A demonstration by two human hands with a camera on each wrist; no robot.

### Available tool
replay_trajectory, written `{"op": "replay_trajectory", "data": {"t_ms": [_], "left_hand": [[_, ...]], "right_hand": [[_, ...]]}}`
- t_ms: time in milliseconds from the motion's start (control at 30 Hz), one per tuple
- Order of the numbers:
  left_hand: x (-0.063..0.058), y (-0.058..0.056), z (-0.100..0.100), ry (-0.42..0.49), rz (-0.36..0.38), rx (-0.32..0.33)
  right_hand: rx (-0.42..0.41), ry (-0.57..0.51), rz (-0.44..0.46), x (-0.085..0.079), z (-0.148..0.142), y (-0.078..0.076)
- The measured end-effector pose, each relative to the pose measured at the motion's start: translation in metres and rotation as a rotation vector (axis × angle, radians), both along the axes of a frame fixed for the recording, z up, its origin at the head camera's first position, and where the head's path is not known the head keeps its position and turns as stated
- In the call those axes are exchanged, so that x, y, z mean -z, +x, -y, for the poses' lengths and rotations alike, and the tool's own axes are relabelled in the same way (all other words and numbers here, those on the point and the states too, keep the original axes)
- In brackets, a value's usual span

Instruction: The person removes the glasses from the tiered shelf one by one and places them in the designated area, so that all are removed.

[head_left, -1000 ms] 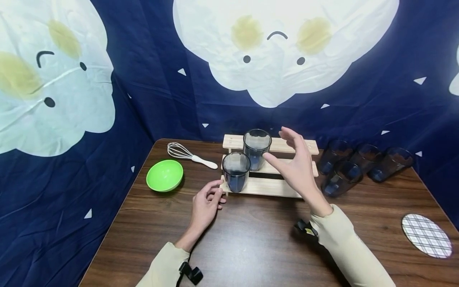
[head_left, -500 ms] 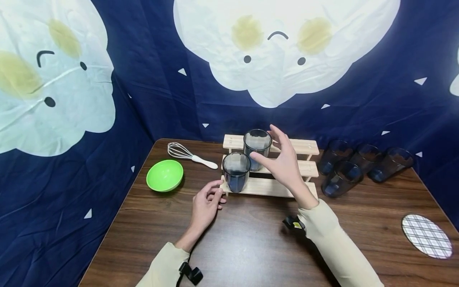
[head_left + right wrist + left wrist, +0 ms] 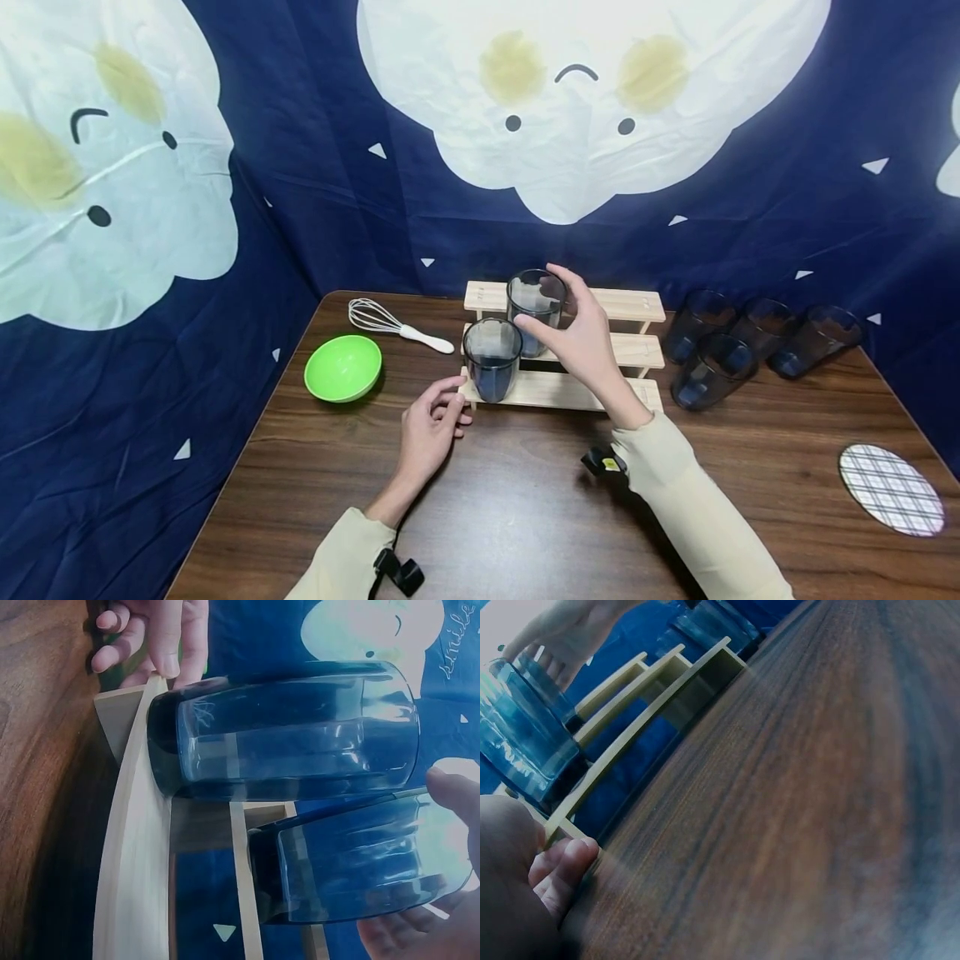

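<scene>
Head view: the right hand [image 3: 588, 342] has been brought leftward over the last second; the gap to the rear glass [image 3: 536, 296] has been closed. Rear glass now looks grasped near its rim, thumb on the near side, fingers round the far side; firmness can't be told. It is seated inside the right grip, upright on the rack's [image 3: 558, 390] middle tier, no lift seen. Rack end is pinched by the left hand [image 3: 427, 425], unchanged. Front glass [image 3: 492, 367] is left on the lowest tier, between the two grips, held by neither. Judged: reach done, glass under control, rack steadied. Four spare glasses [image 3: 712, 375] are stood right of the right grip, untouched.
</scene>
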State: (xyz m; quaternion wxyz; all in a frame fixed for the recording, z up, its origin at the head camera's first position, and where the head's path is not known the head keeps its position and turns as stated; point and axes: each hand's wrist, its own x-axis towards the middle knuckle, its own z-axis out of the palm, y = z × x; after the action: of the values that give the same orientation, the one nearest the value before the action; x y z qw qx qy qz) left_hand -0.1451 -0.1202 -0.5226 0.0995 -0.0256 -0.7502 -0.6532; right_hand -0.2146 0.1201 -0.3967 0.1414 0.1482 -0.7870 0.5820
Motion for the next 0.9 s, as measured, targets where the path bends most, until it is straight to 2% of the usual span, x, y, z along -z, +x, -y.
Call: {"op": "replay_trajectory", "data": {"t_ms": [367, 900], "left_hand": [[-0.0031, 0.0013, 0.0002, -0.003, 0.026, -0.001], [-0.0026, 0.0006, 0.0004, 0.007, 0.028, 0.001]], "right_hand": [[0.058, -0.042, -0.029, 0.0008, 0.0016, -0.0003], [0.117, -0.071, -0.097, -0.0039, -0.0047, 0.0088]]}}
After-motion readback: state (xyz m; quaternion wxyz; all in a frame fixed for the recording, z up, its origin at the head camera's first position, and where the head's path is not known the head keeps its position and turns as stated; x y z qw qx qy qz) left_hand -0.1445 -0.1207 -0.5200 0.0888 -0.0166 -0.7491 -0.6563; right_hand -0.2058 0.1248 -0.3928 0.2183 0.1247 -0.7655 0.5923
